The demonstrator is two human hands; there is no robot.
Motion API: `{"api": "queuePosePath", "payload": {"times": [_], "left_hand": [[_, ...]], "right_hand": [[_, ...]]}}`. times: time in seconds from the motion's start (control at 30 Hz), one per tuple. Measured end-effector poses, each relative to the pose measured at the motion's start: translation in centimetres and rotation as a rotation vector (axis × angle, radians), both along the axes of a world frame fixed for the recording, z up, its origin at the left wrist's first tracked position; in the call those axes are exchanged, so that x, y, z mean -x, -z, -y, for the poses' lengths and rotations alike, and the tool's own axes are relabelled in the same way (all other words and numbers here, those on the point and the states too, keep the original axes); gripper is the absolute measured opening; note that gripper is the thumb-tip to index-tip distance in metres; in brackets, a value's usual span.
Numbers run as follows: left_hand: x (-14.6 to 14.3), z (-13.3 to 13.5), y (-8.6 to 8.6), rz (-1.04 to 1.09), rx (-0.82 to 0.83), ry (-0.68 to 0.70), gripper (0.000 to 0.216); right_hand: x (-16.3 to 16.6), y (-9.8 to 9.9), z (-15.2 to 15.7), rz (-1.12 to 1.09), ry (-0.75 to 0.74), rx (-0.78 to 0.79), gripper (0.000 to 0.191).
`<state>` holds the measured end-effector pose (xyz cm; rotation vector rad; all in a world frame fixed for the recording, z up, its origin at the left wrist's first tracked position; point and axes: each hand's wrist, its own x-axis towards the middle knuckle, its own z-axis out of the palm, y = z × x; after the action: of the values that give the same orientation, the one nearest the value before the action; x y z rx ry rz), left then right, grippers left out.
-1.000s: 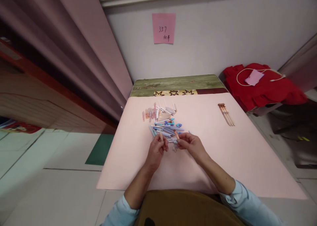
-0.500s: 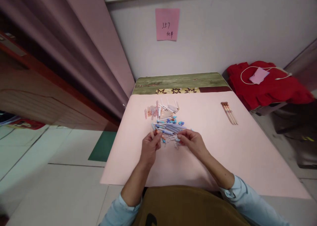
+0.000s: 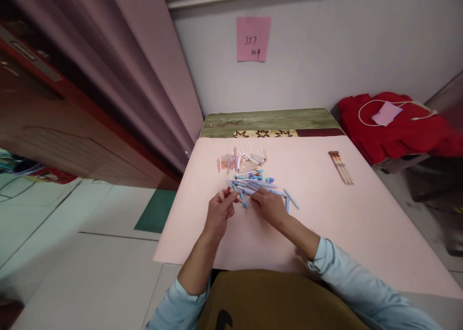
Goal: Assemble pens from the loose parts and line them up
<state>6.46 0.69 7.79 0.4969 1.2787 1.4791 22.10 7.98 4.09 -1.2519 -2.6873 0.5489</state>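
Observation:
My left hand [image 3: 218,215] is closed in a pinch on a cream pen barrel [image 3: 222,195], with a small orange-brown part showing at the fingertips. To its right, my right hand [image 3: 269,207] reaches down to the near edge of a heap of blue pen barrels [image 3: 265,184]. Its fingers are bent together, and whatever they grip is hidden. A light-blue pen barrel [image 3: 291,199] lies slightly apart, right of the heap. Beyond the heap are small blue caps [image 3: 269,180], thin white refills [image 3: 249,165] and a row of clear pinkish pieces [image 3: 227,162]. Small clear parts lie between my hands.
Several cream pens with brown tops [image 3: 340,168] lie side by side at the right of the pink-covered table [image 3: 325,233]. A pink note [image 3: 253,39] is on the wall. Red cloth [image 3: 408,132] with a white cable sits beyond the right edge. A curtain hangs at left.
My right hand has moved from a raised pinch down onto the heap's near side. A light-blue barrel now shows at the right. The left hand keeps its pinch; the view has shifted slightly.

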Motion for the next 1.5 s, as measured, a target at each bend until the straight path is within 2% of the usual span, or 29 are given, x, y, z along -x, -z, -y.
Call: {"api": "queuePosePath", "payload": {"times": [0.23,0.4,0.47,0.57,0.67,0.73,0.83,1.0,1.13,1.23,1.5], "left_hand": [[-0.6,0.1,-0.7,0.010,0.018,0.095,0.036],[-0.7,-0.1,-0.6,0.007,0.026,0.113,0.036],[-0.7,-0.2,-0.6,0.018,0.030,0.105,0.036],[-0.6,-0.4,-0.8,0.020,0.026,0.108,0.036],[-0.7,-0.7,-0.9,0.003,0.035,0.109,0.038],[-0.8,-1.1,-0.9,0.000,0.041,0.108,0.039],[-1.0,-1.5,-0.8,-0.003,0.037,0.106,0.041],[-0.6,-1.7,-0.7,-0.049,0.038,0.084,0.046],[-0.3,-1.3,-0.7,-0.079,0.042,0.076,0.045],[-0.8,-1.1,-0.6,-0.074,0.055,0.100,0.041],[-3.0,-1.6,-0.5,-0.040,0.050,0.236,0.035]], "right_hand": [[2.5,-0.6,-1.3,0.184,-0.191,-0.067,0.026],[2.6,-0.1,-1.5,0.160,-0.202,-0.075,0.023],[2.1,0.0,-1.5,0.086,-0.144,-0.078,0.023],[0.6,-0.2,-1.5,-0.189,0.042,-0.025,0.021],[-1.3,-0.7,-1.1,-0.567,0.216,0.208,0.017],[-2.4,-1.0,-0.7,-0.786,0.294,0.401,0.024],[-3.7,-1.2,0.1,-0.968,0.393,0.582,0.035],[-6.0,0.2,0.3,-1.019,0.518,0.673,0.039],[-7.1,1.4,-0.2,-0.869,0.537,0.558,0.034],[-6.8,1.3,-0.1,-0.876,0.527,0.547,0.031],[-5.9,-0.2,1.0,-1.051,0.520,0.768,0.034]]}}
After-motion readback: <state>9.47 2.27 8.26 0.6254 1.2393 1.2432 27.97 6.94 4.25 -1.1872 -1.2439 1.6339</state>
